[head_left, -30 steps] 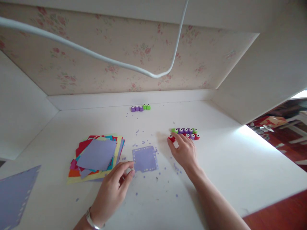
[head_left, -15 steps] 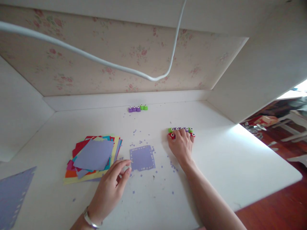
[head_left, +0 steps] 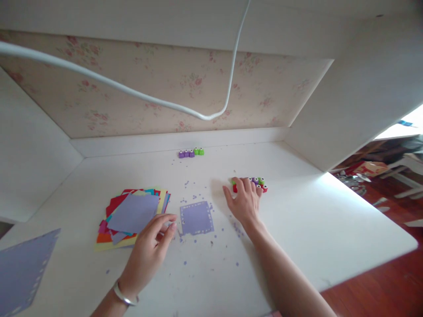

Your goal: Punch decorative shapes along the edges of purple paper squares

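Observation:
A small purple paper square (head_left: 197, 219) with tiny holes punched along its edges lies on the white table. Left of it hovers my left hand (head_left: 152, 242), thumb and index finger a little apart, with nothing visible between them; a silver bangle is on the wrist. My right hand (head_left: 244, 200) rests over a cluster of small craft punches (head_left: 263, 188) in red, green and purple with round white tops. Its fingers are spread, and they hide the left part of the cluster. I cannot tell whether the fingertips press on any punch.
A pile of coloured paper sheets (head_left: 135, 213) lies beside my left hand. At the far left is a larger purple sheet (head_left: 24, 273) with a punched edge. Several more punches (head_left: 187, 153) stand near the back wall. Purple paper bits are scattered about. A white cable (head_left: 148, 102) hangs above.
My left hand has drawn slightly left, away from the square. My right hand has shifted a little left and spread its thumb, uncovering more punches on the right. The view has tilted slightly.

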{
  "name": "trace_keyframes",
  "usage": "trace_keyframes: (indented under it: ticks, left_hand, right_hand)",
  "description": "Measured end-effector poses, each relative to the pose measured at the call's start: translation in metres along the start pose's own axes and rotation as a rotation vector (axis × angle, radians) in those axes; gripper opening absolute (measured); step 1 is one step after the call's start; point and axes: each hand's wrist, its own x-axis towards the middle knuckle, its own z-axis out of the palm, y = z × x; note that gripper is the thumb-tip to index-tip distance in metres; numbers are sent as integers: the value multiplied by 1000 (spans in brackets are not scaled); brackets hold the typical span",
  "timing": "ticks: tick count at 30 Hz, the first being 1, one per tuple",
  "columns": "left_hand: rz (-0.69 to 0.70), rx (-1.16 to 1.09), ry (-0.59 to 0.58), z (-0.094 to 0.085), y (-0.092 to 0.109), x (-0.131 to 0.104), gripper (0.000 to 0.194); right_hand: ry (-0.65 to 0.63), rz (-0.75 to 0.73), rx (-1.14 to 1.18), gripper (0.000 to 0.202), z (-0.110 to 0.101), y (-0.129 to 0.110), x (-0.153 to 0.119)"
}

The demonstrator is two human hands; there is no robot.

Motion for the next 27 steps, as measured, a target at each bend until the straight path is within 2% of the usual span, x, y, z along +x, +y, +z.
trace_keyframes:
  ticks: [3, 5, 7, 9, 12, 16, 18, 21, 27]
  left_hand:
    - [97, 91, -30, -10, 17, 23, 22]
    - [186, 204, -56, -13, 27, 50, 22]
    - [210, 344, -70, -12, 30, 86, 22]
    - [150, 502, -83, -7, 23, 126, 20]
    - [46, 557, -57, 3, -2, 187, 21]
    - [-61, 591, 5, 19, -32, 245, 31]
    - [-78, 598, 38, 26, -39, 261, 34]
    - [-53, 603, 57, 35, -43, 270, 34]
    - [-27, 610, 68, 38, -50, 261, 33]
  right_hand:
    - [-51, -87, 162, 23, 2, -10, -6]
    - [-135, -137, 292, 21, 7, -13, -10]
    - [-229, -151, 395, 21, 11, -13, -12]
    - [-291, -127, 437, 22, 14, -11, -14]
    - [-321, -84, 425, 22, 17, -8, -15]
    - [-349, -84, 409, 24, 18, -7, -13]
    - [-366, -81, 410, 24, 16, -7, -12]
    - [-392, -71, 420, 25, 13, -7, -11]
    - [-455, -68, 455, 23, 10, -10, -12]
